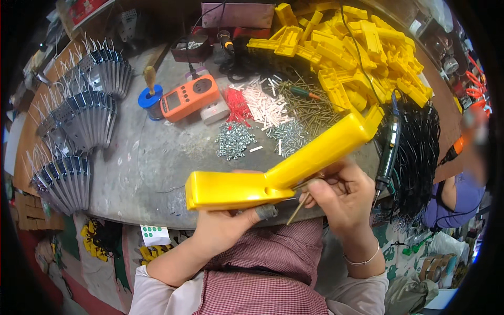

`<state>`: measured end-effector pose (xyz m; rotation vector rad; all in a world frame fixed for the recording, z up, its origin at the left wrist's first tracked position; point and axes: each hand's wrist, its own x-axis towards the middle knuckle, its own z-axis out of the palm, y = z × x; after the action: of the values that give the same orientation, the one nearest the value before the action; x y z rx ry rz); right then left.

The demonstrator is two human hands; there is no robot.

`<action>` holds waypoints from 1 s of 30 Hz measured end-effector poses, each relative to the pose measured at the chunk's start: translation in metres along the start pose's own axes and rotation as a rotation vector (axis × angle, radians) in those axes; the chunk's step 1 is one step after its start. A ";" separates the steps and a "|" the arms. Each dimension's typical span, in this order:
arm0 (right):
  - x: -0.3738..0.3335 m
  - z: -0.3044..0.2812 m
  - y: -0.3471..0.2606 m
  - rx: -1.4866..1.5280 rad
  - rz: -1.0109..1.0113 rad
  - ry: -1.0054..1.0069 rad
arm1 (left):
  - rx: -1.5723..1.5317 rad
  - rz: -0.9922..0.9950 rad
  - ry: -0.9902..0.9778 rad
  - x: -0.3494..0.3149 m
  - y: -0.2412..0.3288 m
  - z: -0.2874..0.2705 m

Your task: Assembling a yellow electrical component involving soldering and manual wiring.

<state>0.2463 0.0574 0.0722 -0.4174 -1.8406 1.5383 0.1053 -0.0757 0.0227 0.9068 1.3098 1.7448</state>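
Note:
A glossy yellow plastic casing (231, 189), bent at an angle, is held above the near edge of the table. My left hand (223, 228) grips its left part from below, the thumb against the lower edge. My right hand (349, 197) is closed beside the bend, pinching long brass-coloured screws. One screw (297, 210) hangs down tilted from the fingertips. Another lies near a hole in the casing, but I cannot tell whether its tip is inside. Beyond the casing lie a heap of brass-coloured screws (310, 107), small nuts (233, 142) and short silver screws (290, 137).
Yellow casings (362, 50) pile up at the back right. An electric screwdriver (389, 149) lies beside black cables (420, 152). An orange meter (190, 97) and a blue solder spool (151, 102) stand at the back. Metal plates (86, 123) fan out at left. Another person's purple sleeve (462, 202) shows at right.

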 end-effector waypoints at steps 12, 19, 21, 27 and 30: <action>0.010 0.031 -0.011 -0.368 -0.510 0.179 | -0.109 0.105 0.061 -0.004 -0.017 0.001; 0.017 0.021 -0.015 -0.464 -0.296 0.049 | 0.786 0.755 0.087 0.015 0.001 -0.006; 0.017 0.017 -0.020 -0.620 -0.377 -0.072 | 0.873 0.637 0.026 0.020 0.016 -0.008; 0.026 -0.001 -0.021 -1.388 -0.794 -0.110 | -0.003 -0.177 -0.256 0.027 0.041 -0.021; 0.023 -0.011 -0.012 -1.258 -0.548 -0.351 | 0.225 -0.140 -0.256 0.035 0.034 -0.027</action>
<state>0.2395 0.0772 0.0910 -0.1340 -2.7252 -0.0578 0.0596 -0.0627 0.0533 1.0972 1.3793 1.3441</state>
